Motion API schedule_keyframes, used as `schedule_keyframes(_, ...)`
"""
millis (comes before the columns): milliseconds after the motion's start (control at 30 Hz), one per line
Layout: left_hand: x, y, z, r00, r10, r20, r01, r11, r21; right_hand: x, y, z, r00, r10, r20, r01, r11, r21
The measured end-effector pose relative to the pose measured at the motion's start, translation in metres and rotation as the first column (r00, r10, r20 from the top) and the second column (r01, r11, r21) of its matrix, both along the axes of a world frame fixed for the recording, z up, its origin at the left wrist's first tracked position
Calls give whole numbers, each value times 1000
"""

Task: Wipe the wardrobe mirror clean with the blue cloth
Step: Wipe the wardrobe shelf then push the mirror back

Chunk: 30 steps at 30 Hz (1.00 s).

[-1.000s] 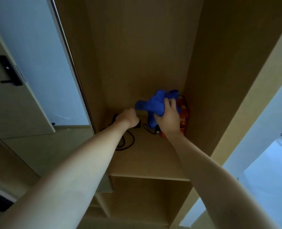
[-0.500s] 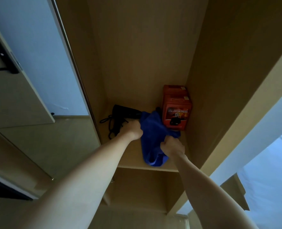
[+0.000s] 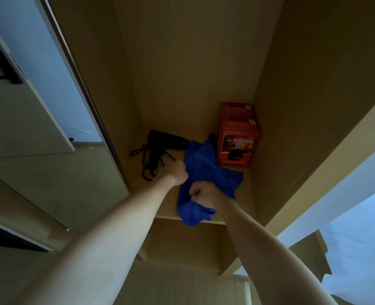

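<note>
Clearly the wiping has not begun: this is the fetching step, with the blue cloth (image 3: 206,172) lying on the wardrobe shelf (image 3: 166,208) and both hands at it. The right hand (image 3: 205,192) is curled into the cloth near the shelf's front edge, gripping a bunch of it; the left hand (image 3: 177,173) is fisted at the cloth's left border, and seems to pinch it (its fingers are hidden, so I cannot tell for sure). The cloth runs lengthwise from the back of the shelf, just beside the orange box (image 3: 237,142) in the back right corner, toward the front edge, where its near end droops over the lip. A black hair dryer (image 3: 166,142) with its cord lies toward the back left, touching or nearly touching the cloth.

Next, I judge, the cloth needs lifting clear of the shelf without dragging the dryer's cord, then carrying to the mirror (image 3: 28,150) on the left.
</note>
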State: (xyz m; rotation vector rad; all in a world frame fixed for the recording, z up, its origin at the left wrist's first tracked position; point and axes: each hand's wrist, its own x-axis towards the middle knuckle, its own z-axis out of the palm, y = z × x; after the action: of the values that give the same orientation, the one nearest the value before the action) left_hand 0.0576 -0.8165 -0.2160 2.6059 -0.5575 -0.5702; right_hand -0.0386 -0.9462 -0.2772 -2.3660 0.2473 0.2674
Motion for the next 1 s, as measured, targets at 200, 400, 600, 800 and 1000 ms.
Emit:
schedule_keyframes(200, 2, -2, 7, 1000, -4, -20, 4, 1000, -2, -27, -44, -7, 937, -135, -321, -43, 870, -491)
schedule_keyframes(400, -5, -1, 12, 999, -20, -33, 21, 1000, 3, -26, -40, -7, 973, -231, 29, 210, 816, -539)
schedule_keyframes(600, -2, 7, 34, 1000, 1, 26, -1, 1000, -13, 8, -30, 53, 818, -322, 476, 502, 804, -319)
schedule_keyframes(800, 10, 17, 70, 957, 171, 235, -152, 984, -99, 32, 27, 78, 807, 5, 591, 26, 999, -44)
schedule_keyframes(1000, 16, 26, 87, 967, 120, 222, -106, 992, -75, 27, 45, 24, 970, -210, 122, 203, 977, 70)
